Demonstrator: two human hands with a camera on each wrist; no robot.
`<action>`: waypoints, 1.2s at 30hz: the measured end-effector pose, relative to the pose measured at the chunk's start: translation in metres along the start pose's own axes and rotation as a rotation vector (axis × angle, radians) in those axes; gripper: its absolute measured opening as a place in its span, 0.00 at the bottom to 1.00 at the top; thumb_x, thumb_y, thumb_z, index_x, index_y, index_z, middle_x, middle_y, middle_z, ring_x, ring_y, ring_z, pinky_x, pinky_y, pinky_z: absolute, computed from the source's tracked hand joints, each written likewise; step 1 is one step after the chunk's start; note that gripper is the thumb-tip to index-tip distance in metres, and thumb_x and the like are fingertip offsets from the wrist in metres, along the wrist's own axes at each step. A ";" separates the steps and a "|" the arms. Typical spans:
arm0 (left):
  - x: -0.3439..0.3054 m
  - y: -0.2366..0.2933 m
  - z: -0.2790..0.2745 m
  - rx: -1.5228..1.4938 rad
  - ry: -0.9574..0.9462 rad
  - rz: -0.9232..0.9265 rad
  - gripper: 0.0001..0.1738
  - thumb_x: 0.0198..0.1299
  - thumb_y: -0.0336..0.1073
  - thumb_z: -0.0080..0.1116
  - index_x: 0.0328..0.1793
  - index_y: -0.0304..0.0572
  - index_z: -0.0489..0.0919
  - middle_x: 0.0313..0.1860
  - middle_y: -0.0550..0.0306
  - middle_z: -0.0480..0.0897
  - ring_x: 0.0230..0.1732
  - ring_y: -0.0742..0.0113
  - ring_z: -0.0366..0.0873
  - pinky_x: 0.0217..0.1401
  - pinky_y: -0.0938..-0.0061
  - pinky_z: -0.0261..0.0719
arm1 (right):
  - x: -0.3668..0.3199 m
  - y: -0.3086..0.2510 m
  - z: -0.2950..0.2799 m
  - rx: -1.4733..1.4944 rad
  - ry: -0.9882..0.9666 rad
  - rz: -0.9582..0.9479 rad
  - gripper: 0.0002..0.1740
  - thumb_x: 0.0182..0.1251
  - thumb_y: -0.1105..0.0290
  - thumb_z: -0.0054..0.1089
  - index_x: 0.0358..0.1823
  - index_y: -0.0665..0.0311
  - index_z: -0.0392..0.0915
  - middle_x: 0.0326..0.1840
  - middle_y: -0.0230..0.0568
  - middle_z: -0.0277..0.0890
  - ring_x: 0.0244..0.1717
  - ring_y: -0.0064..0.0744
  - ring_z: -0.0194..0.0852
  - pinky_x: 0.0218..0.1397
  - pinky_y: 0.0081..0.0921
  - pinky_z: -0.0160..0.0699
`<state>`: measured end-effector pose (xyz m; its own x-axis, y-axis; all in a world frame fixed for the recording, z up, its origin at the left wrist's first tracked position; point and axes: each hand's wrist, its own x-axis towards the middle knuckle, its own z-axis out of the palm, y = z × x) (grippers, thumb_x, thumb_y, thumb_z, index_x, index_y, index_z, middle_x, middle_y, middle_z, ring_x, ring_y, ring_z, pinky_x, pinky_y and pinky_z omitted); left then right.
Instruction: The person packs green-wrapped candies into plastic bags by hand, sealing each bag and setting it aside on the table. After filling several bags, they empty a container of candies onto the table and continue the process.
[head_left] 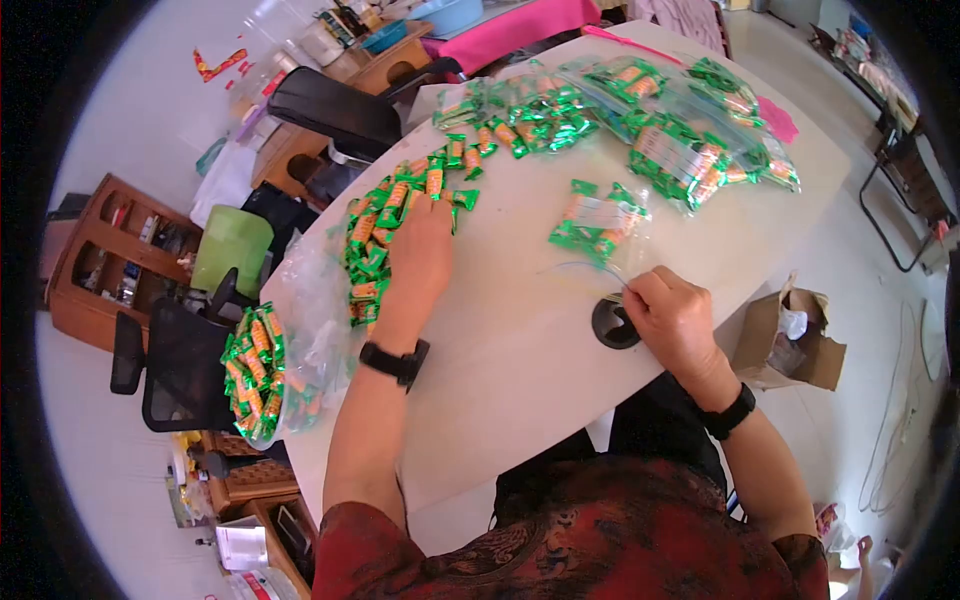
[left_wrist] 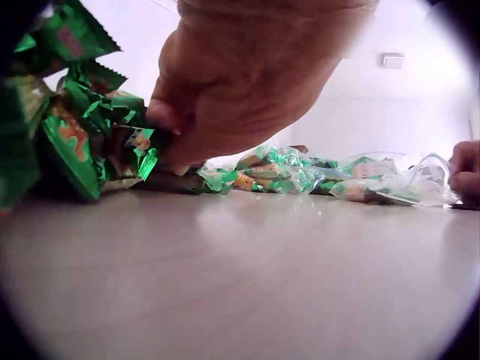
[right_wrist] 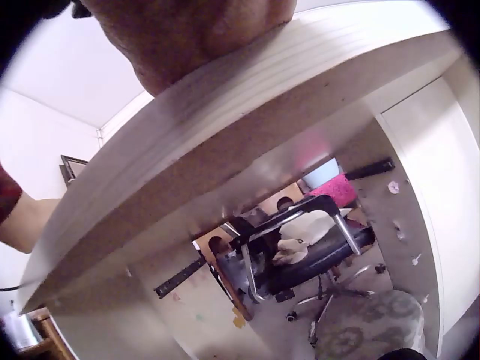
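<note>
My left hand (head_left: 422, 255) reaches into a long pile of small green-and-orange wrapped snacks (head_left: 362, 228) along the table's left side. In the left wrist view, its thumb and fingers pinch a green snack packet (left_wrist: 139, 142) at the pile's edge. On the right, my right hand (head_left: 672, 318) pinches the mouth edge of a clear zip bag (head_left: 628, 262) near the table's front. Several green packets (head_left: 590, 225) lie inside that bag. Only the lower part of the right hand (right_wrist: 199, 37) appears in the right wrist view, over the table edge.
Filled clear bags of snacks (head_left: 680, 150) lie across the far end of the white table (head_left: 500, 350). A clear bulging bag of packets (head_left: 255, 370) stands at the left edge. Close to my right hand is a round black table fitting (head_left: 612, 325). A cardboard box (head_left: 790, 340) sits on the floor.
</note>
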<state>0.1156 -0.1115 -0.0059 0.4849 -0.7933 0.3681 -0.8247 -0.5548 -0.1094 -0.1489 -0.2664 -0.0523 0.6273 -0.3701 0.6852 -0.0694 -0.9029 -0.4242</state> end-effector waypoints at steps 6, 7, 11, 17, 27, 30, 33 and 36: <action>-0.046 0.071 -0.049 -0.776 0.132 -0.022 0.19 0.48 0.20 0.63 0.48 0.39 0.75 0.42 0.48 0.77 0.37 0.51 0.78 0.38 0.66 0.78 | -0.001 0.002 0.001 -0.007 -0.007 0.024 0.09 0.55 0.72 0.64 0.25 0.61 0.71 0.23 0.39 0.71 0.23 0.43 0.75 0.24 0.37 0.75; -0.053 0.078 -0.052 -0.780 0.128 -0.019 0.19 0.48 0.20 0.63 0.48 0.39 0.75 0.42 0.48 0.77 0.37 0.51 0.78 0.38 0.66 0.78 | 0.000 0.002 0.001 0.005 -0.004 0.024 0.09 0.55 0.72 0.64 0.25 0.61 0.71 0.23 0.39 0.71 0.23 0.43 0.75 0.25 0.37 0.75; -0.068 0.100 -0.056 -0.804 0.157 0.254 0.18 0.48 0.21 0.68 0.45 0.39 0.76 0.45 0.52 0.80 0.36 0.62 0.79 0.34 0.75 0.78 | -0.001 0.001 -0.001 0.029 0.004 0.048 0.09 0.57 0.70 0.64 0.26 0.60 0.72 0.24 0.39 0.71 0.23 0.44 0.75 0.25 0.37 0.75; -0.059 0.114 -0.045 -0.757 0.114 0.319 0.19 0.47 0.22 0.70 0.44 0.41 0.76 0.46 0.53 0.78 0.34 0.64 0.78 0.32 0.73 0.78 | -0.001 0.000 0.000 0.057 0.034 0.069 0.08 0.59 0.70 0.64 0.28 0.60 0.72 0.25 0.39 0.72 0.24 0.45 0.75 0.26 0.38 0.76; -0.038 0.141 -0.028 -0.555 0.014 0.526 0.13 0.56 0.24 0.55 0.48 0.33 0.72 0.47 0.48 0.75 0.42 0.49 0.80 0.37 0.63 0.81 | -0.002 0.004 0.000 0.071 0.036 0.105 0.07 0.58 0.71 0.64 0.30 0.60 0.72 0.25 0.40 0.72 0.25 0.46 0.76 0.25 0.39 0.77; -0.039 0.137 -0.025 -0.475 -0.011 0.591 0.13 0.55 0.25 0.55 0.47 0.34 0.74 0.47 0.49 0.75 0.41 0.51 0.79 0.37 0.64 0.80 | -0.001 0.002 -0.002 0.114 0.053 0.151 0.06 0.53 0.76 0.66 0.29 0.63 0.75 0.27 0.43 0.75 0.25 0.46 0.77 0.27 0.35 0.77; -0.028 0.139 -0.028 -0.347 0.075 0.602 0.13 0.52 0.27 0.58 0.45 0.38 0.75 0.47 0.49 0.74 0.40 0.50 0.76 0.38 0.62 0.75 | -0.001 0.002 -0.001 0.115 0.056 0.108 0.07 0.55 0.73 0.64 0.30 0.61 0.72 0.24 0.40 0.71 0.25 0.45 0.76 0.25 0.38 0.77; -0.010 0.147 -0.024 -0.284 0.195 0.572 0.14 0.49 0.30 0.62 0.43 0.41 0.75 0.46 0.49 0.73 0.42 0.50 0.74 0.39 0.61 0.70 | -0.003 0.004 -0.001 0.107 0.025 0.087 0.08 0.55 0.73 0.64 0.30 0.61 0.72 0.24 0.39 0.71 0.25 0.44 0.77 0.25 0.38 0.77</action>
<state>-0.0176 -0.1788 -0.0034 -0.0912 -0.8683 0.4875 -0.9938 0.0484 -0.0997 -0.1515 -0.2689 -0.0551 0.6033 -0.4524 0.6568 -0.0386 -0.8391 -0.5425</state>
